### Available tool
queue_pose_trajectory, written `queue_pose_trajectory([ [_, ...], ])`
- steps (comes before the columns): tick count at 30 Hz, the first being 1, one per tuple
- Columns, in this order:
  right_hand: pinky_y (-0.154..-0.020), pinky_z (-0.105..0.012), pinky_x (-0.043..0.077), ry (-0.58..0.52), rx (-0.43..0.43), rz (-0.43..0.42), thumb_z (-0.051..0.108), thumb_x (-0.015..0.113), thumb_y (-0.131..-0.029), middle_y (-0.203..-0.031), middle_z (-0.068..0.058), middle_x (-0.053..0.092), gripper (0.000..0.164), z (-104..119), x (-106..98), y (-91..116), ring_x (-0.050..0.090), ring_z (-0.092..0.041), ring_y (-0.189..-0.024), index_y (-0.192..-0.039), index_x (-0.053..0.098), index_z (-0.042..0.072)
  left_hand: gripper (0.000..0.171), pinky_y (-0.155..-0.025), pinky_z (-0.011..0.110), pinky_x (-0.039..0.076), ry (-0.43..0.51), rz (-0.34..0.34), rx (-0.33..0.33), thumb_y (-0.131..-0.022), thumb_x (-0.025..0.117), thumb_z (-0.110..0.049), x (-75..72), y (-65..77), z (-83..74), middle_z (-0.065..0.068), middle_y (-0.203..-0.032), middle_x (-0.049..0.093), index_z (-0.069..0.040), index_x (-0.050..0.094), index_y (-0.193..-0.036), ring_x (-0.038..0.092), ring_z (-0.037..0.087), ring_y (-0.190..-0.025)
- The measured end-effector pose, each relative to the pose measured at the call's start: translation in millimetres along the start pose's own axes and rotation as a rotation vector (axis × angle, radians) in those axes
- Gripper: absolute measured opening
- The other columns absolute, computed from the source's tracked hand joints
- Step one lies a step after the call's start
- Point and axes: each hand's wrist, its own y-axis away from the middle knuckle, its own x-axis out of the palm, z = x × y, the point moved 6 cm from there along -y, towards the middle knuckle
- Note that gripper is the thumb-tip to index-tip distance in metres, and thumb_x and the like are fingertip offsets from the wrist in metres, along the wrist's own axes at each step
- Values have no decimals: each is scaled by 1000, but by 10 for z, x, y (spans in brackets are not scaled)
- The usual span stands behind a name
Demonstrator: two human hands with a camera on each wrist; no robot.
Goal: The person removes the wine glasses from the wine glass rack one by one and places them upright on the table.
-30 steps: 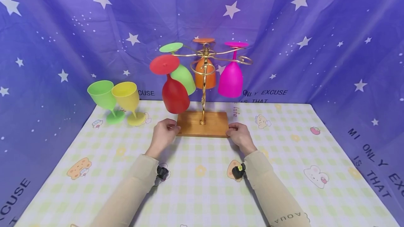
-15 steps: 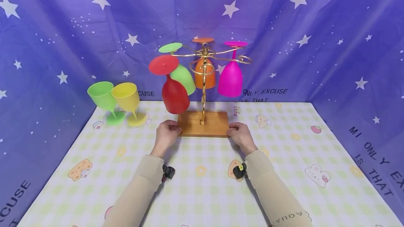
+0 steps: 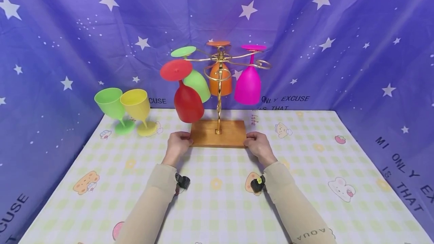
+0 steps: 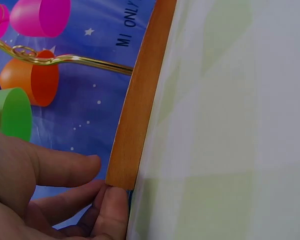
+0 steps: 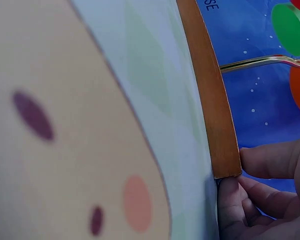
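A wine glass rack (image 3: 219, 104) with a gold stem and curled arms stands on a wooden base (image 3: 230, 133). Upside down from its arms hang a red goblet (image 3: 188, 102), a light green goblet (image 3: 197, 84), an orange goblet (image 3: 217, 80) and a magenta goblet (image 3: 248, 86). My left hand (image 3: 177, 146) is at the base's left end; in the left wrist view its fingertips (image 4: 112, 202) touch the end, with the thumb slightly apart from the wood. At the opposite end my right hand (image 3: 260, 147) pinches the base, thumb (image 5: 260, 162) against the top edge.
Upright at the table's back left stand a green goblet (image 3: 115, 106) and a yellow goblet (image 3: 137, 104). A checked cloth with cartoon prints covers the table (image 3: 217, 206). A purple star-patterned curtain (image 3: 169, 10) closes off the back and sides.
My left hand has shifted slightly right and its thumb has drawn back from the base's top. The right hand keeps its place, and the rack and goblets stay still.
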Motion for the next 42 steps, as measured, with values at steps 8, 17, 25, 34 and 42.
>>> queue_pose_trajectory([
  [8,-80,-32,46,-10,-62,41,8,63,-85,-104,-13,63,34,21,-22,-40,56,-22,-90,-117,61,-2,26,-83,39,50,0,23,27,-78,66,2,-12,-1,1,17,-95,70,6,70,-103,63,26,-88],
  [17,-87,-39,51,-31,-174,173,14,55,-92,-118,-22,60,45,219,-334,-47,62,-31,-100,-132,48,-6,25,-81,37,52,6,32,57,-77,65,3,-22,-2,6,17,-93,70,6,70,-102,64,25,-86],
  [25,-84,-41,50,114,-339,28,26,55,-96,-112,-19,61,41,804,-1122,-34,58,-30,-98,-128,53,0,24,-76,34,53,42,30,66,-76,64,5,-13,-12,3,17,-90,70,7,70,-99,65,24,-83],
  [34,-79,-36,46,295,-519,-220,31,55,-95,-104,-14,66,37,1463,-1585,51,60,-24,-91,-117,63,2,24,-74,33,54,58,46,43,-76,63,7,-5,5,15,18,-91,70,7,69,-99,64,25,-83],
  [42,-81,-37,46,334,-645,-344,19,56,-93,-99,-17,67,29,1780,-1702,61,61,-26,-88,-112,65,0,25,-73,33,54,64,51,29,-77,62,7,6,2,29,19,-93,69,8,69,-101,64,25,-83],
])
